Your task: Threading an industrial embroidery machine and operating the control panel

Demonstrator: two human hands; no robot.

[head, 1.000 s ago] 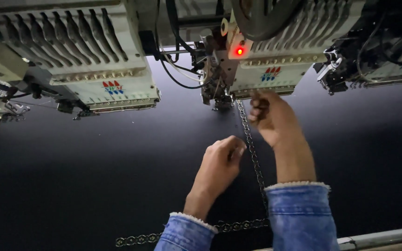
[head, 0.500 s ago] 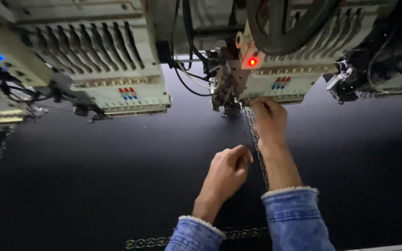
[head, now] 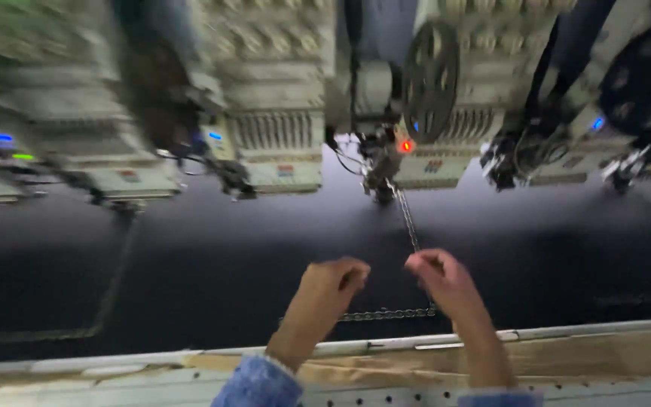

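Head view, motion-blurred. Both hands sit low over the black fabric (head: 212, 264) stretched on the machine bed, near its front rail (head: 582, 332).

Left hand (head: 329, 290): curled into a loose fist, knuckles up, resting on or just above the fabric. Cannot tell whether it pinches anything.

Right hand (head: 442, 279): fingers bent, fingertips (head: 416, 264) pinched together right at the stitched line. Looks like it nips a thread or the fabric there; blur hides which.

Stitched chain-pattern line (head: 408, 222): light-coloured, runs from under the needle area of the embroidery head (head: 386, 162) down toward the person, passes beside the right fingertips, then turns at a corner and runs left as a horizontal leg (head: 386, 313) between the two wrists.

Red indicator lamp (head: 406, 146) lit on that head. More heads in a row left and right, with blue and green lights at far left (head: 0, 138). Blue denim cuffs (head: 258, 380) on the person's arms at the bottom edge.
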